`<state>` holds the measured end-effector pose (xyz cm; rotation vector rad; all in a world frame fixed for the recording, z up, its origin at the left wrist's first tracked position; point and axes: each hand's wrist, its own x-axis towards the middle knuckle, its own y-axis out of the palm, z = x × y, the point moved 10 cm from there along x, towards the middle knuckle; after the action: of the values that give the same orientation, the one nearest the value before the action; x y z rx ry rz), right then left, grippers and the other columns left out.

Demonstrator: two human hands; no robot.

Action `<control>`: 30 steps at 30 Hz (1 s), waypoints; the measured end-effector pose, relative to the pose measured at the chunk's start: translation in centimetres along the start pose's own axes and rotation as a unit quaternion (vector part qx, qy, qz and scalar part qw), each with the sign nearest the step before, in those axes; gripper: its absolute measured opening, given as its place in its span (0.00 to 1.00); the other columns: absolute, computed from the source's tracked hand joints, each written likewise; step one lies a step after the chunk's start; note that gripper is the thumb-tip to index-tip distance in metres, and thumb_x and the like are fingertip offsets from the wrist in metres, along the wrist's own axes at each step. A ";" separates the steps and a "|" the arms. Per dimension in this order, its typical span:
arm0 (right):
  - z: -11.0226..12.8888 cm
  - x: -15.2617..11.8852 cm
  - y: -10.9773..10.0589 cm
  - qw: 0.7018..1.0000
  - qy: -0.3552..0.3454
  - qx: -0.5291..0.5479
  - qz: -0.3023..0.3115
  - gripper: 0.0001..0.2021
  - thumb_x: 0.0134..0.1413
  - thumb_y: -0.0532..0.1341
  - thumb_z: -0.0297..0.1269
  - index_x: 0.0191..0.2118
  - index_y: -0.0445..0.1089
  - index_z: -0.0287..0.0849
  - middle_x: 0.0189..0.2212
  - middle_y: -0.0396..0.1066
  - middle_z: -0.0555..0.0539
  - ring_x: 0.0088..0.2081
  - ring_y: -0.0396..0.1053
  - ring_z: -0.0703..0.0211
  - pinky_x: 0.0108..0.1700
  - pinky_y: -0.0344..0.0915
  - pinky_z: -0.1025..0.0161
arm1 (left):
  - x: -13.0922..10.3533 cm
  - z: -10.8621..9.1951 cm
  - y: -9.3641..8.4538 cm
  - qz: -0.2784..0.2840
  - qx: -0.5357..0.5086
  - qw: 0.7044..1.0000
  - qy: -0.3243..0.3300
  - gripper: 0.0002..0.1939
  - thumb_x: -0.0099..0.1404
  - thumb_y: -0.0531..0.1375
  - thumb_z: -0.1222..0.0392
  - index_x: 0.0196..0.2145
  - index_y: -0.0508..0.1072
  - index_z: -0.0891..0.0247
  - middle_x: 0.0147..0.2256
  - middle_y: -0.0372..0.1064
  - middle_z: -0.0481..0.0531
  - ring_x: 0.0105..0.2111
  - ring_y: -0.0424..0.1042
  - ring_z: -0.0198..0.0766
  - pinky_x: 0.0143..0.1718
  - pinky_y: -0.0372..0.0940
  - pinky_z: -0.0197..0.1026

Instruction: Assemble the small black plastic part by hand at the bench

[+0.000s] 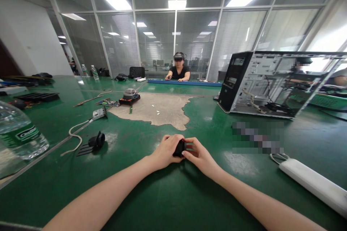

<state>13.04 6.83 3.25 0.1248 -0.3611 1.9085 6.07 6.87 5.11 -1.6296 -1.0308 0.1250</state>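
Note:
Just above the green table (151, 202), a small black object (179, 148) sits between my two hands; its exact kind is hidden by my fingers. My left hand (168, 151) wraps round it from the left, thumb low and fingers over the top. From the right, my right hand (199, 155) pinches its side with thumb and fingertips. Left of my hands lies a black plastic part (96, 142) with a round end and several prongs. Beyond my hands, a bare beige patch (162, 110) shows in the table's green surface.
An open computer case (238, 83) stands at right, near a white power strip (311, 180). At left are a water bottle (24, 133), a metal bracket (99, 113) with a cable, and a cooler-like part (130, 95). A person (179, 70) sits across the table behind a blue strip (184, 82).

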 end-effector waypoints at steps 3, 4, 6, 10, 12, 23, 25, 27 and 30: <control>0.5 0.0 0.1 1.000 -0.027 0.012 0.007 0.12 0.46 0.60 0.35 0.37 0.57 0.44 0.38 0.60 0.49 0.44 0.63 0.60 0.48 0.63 0.57 | 0.0 -0.1 0.1 0.000 -0.001 1.000 0.004 0.30 0.48 0.61 0.63 0.47 0.52 0.58 0.44 0.61 0.50 0.44 0.61 0.40 0.46 0.49 0.44; 0.6 0.0 0.1 0.999 -0.033 0.018 0.006 0.11 0.46 0.60 0.35 0.36 0.57 0.44 0.37 0.60 0.50 0.44 0.63 0.60 0.48 0.63 0.58 | 0.0 0.0 0.1 0.000 0.000 1.000 0.003 0.30 0.48 0.61 0.63 0.47 0.52 0.58 0.44 0.61 0.50 0.45 0.61 0.41 0.46 0.49 0.44; 0.3 0.1 0.0 0.999 -0.033 0.031 0.000 0.10 0.47 0.59 0.36 0.34 0.58 0.44 0.37 0.59 0.50 0.42 0.64 0.61 0.46 0.65 0.59 | 0.1 0.1 0.2 -0.001 0.004 1.000 -0.002 0.30 0.48 0.61 0.62 0.47 0.52 0.58 0.44 0.61 0.50 0.45 0.61 0.41 0.46 0.49 0.44; -0.3 0.2 -0.2 0.999 -0.021 0.035 -0.002 0.10 0.48 0.59 0.37 0.35 0.57 0.44 0.37 0.60 0.49 0.42 0.64 0.60 0.43 0.67 0.60 | 0.2 0.2 0.4 -0.004 0.007 1.000 -0.004 0.28 0.49 0.60 0.61 0.46 0.53 0.58 0.44 0.61 0.50 0.44 0.61 0.41 0.46 0.49 0.44; -0.5 0.2 -0.2 1.000 -0.004 0.027 -0.001 0.12 0.48 0.59 0.37 0.38 0.56 0.45 0.38 0.61 0.48 0.42 0.64 0.59 0.43 0.67 0.59 | 0.2 0.2 0.3 -0.005 0.004 1.000 -0.002 0.28 0.49 0.61 0.61 0.46 0.53 0.58 0.43 0.61 0.50 0.44 0.61 0.41 0.46 0.49 0.44; -0.2 0.0 -0.1 0.999 -0.022 0.026 0.001 0.08 0.49 0.57 0.38 0.34 0.57 0.44 0.35 0.60 0.50 0.41 0.64 0.61 0.40 0.67 0.63 | 0.1 0.1 0.2 -0.008 0.005 1.000 -0.001 0.30 0.48 0.61 0.60 0.47 0.52 0.58 0.43 0.61 0.50 0.43 0.61 0.41 0.46 0.49 0.44; -0.3 0.1 -0.3 1.000 -0.016 0.021 -0.005 0.09 0.49 0.57 0.37 0.36 0.57 0.44 0.36 0.60 0.49 0.41 0.64 0.60 0.41 0.67 0.62 | 0.1 0.1 0.1 -0.009 0.004 1.000 -0.003 0.29 0.49 0.61 0.60 0.46 0.53 0.58 0.43 0.61 0.50 0.43 0.62 0.41 0.46 0.50 0.44; -0.4 0.2 -0.2 1.000 -0.005 0.019 -0.002 0.11 0.49 0.57 0.36 0.38 0.56 0.44 0.38 0.60 0.48 0.42 0.64 0.60 0.42 0.66 0.61 | 0.1 0.0 0.1 -0.009 0.002 1.000 -0.002 0.28 0.49 0.61 0.60 0.46 0.53 0.58 0.43 0.62 0.51 0.43 0.61 0.42 0.45 0.50 0.44; -0.3 0.1 0.1 1.000 -0.004 0.021 0.018 0.12 0.49 0.58 0.35 0.40 0.56 0.44 0.39 0.61 0.48 0.42 0.64 0.60 0.44 0.65 0.59 | 0.1 -0.1 0.0 -0.006 -0.003 1.000 0.000 0.29 0.48 0.61 0.62 0.47 0.53 0.58 0.43 0.62 0.50 0.43 0.61 0.41 0.45 0.50 0.44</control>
<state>12.90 6.94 2.99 0.1559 -0.3303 1.9534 6.16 6.86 5.21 -1.6284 -1.0416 0.1145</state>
